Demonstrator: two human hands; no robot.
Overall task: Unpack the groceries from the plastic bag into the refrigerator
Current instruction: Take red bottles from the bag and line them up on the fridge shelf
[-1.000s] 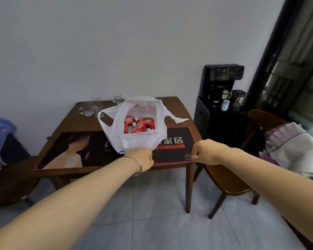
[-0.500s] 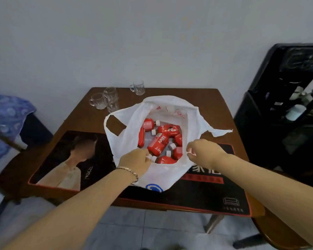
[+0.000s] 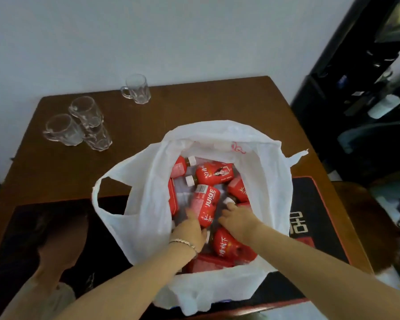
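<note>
A white plastic bag [image 3: 148, 204] stands open on the wooden table [image 3: 194, 105], holding several red juice bottles with white caps. Both of my hands are inside the bag. My left hand [image 3: 191, 230], with a bracelet on its wrist, grips the lower end of the bottle labelled JUICE [image 3: 206, 204], fingers along its left side and thumb beneath. My right hand [image 3: 237, 219] curls over another bottle whose white cap [image 3: 228, 200] shows at the fingertips; the rest of that bottle is hidden. A further bottle [image 3: 224, 247] lies under my right forearm.
Three clear glass mugs [image 3: 83, 125] stand at the table's back left and back middle. A dark printed mat [image 3: 310, 227] lies under the bag. A black appliance stand [image 3: 356, 100] is to the right, and a wooden chair [image 3: 367, 215] is beside the table.
I have come closer to the table. Both hands moved from the bag's front rim down into the bag and onto the bottles.
</note>
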